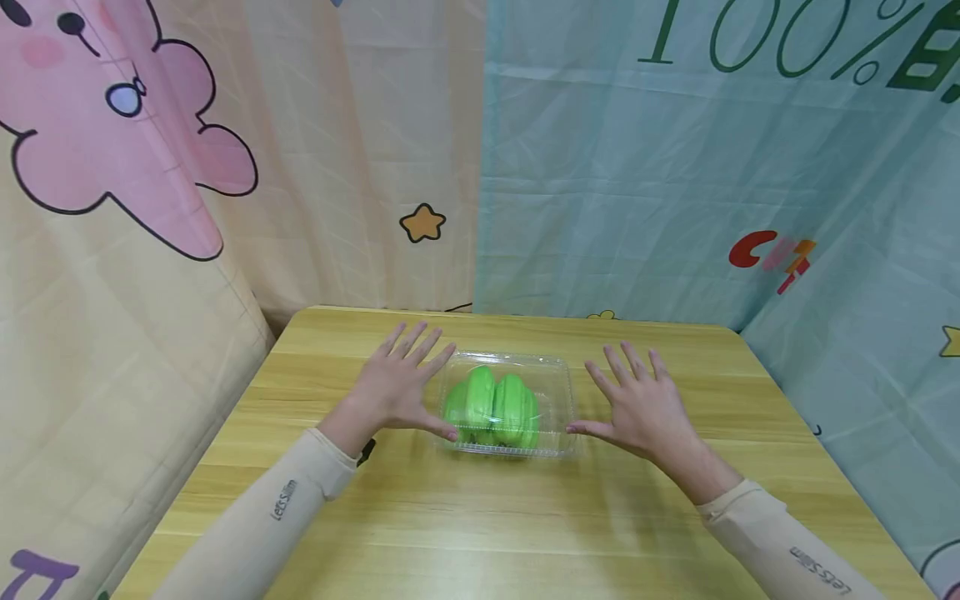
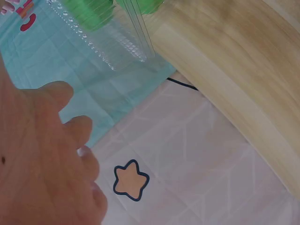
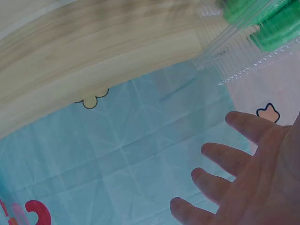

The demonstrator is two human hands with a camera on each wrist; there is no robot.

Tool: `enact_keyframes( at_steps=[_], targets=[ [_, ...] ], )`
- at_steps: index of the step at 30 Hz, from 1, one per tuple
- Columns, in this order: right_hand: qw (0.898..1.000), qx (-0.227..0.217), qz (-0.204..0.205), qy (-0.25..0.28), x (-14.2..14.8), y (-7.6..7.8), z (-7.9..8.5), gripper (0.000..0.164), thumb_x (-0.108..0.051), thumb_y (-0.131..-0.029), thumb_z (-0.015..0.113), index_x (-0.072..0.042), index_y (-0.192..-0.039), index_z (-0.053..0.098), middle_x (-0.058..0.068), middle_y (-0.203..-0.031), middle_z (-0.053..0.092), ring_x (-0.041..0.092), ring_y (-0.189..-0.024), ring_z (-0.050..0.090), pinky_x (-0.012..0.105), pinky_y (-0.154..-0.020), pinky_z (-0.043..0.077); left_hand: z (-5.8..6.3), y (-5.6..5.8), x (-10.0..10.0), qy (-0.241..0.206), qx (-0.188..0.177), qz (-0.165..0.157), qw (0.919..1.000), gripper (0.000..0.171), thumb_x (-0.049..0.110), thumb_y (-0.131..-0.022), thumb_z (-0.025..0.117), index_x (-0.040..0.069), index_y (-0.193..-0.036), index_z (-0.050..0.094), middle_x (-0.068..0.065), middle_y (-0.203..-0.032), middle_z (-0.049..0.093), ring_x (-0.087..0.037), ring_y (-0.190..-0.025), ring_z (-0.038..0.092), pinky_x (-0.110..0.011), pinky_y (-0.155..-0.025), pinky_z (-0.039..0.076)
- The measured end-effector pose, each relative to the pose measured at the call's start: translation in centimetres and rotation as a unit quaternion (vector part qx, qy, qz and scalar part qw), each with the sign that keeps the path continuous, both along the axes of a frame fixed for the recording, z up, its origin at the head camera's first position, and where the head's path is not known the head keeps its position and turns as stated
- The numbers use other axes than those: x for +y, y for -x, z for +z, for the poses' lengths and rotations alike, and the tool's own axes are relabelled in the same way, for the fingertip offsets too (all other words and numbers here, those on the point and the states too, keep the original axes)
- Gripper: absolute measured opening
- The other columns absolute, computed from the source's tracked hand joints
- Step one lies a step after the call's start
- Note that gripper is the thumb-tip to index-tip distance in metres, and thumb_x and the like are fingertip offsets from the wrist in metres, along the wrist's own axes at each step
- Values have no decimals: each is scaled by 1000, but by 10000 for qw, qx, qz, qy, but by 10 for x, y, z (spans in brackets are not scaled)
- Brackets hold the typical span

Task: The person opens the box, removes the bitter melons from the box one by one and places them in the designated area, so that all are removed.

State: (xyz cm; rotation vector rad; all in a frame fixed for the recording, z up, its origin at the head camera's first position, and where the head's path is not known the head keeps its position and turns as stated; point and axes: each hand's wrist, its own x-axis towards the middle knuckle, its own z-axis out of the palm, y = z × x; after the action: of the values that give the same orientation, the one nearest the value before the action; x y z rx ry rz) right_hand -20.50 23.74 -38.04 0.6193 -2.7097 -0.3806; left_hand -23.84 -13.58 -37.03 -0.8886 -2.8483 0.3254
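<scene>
Clear plastic box with green rounded pieces inside, on the wooden table, between two spread hands.
Left hand at the box's left side, fingers extended and fanned, thumb overlapping the near left corner from the head view; right hand at the right side, likewise fanned, thumb tip at the box's right edge, fingers farther out. Hands well apart, neither clamped on anything; cannot tell whether either thumb touches plastic. Green pieces sit mostly toward the left and middle of the box, nearer the left hand.
</scene>
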Motion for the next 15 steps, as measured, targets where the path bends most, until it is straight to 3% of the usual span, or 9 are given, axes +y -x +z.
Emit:
enact_keyframes(
  at_steps=[5,10,12,15],
  targets=[
    [9997,-214,-108,14,1,-3,-1,103,-90,-80,42,-14,-149,52,22,-152,44,44,-142,35,65,-112,26,1,-3,-1,-11,-76,-42,10000,137,102,-57,47,17,-162,22,-14,-166,14,-35,-152,6,-52,-121,0],
    [9987,-416,-138,271,2,-7,-5,111,-90,-79,43,-7,-151,46,22,-153,42,43,-142,35,64,-112,28,-8,-4,-6,-595,-558,-104,9966,142,98,-57,56,12,-163,15,-17,-166,10,-35,-152,4,-51,-121,-1],
    [9955,-719,-158,604,2,-9,-10,116,-90,-79,43,-2,-154,39,23,-156,38,44,-142,35,63,-112,29,-17,-4,-9,-1062,-1028,-98,9890,144,94,-60,60,9,-163,7,-17,-167,5,-35,-152,1,-51,-121,-1],
    [9807,-1379,-208,1367,1,-14,-20,123,-89,-78,47,2,-158,24,23,-160,29,45,-141,34,61,-109,34,-35,-8,-13,-1966,-1884,64,9622,146,85,-64,70,6,-161,-6,-18,-166,-4,-40,-151,-3,-55,-120,3]
  ],
)
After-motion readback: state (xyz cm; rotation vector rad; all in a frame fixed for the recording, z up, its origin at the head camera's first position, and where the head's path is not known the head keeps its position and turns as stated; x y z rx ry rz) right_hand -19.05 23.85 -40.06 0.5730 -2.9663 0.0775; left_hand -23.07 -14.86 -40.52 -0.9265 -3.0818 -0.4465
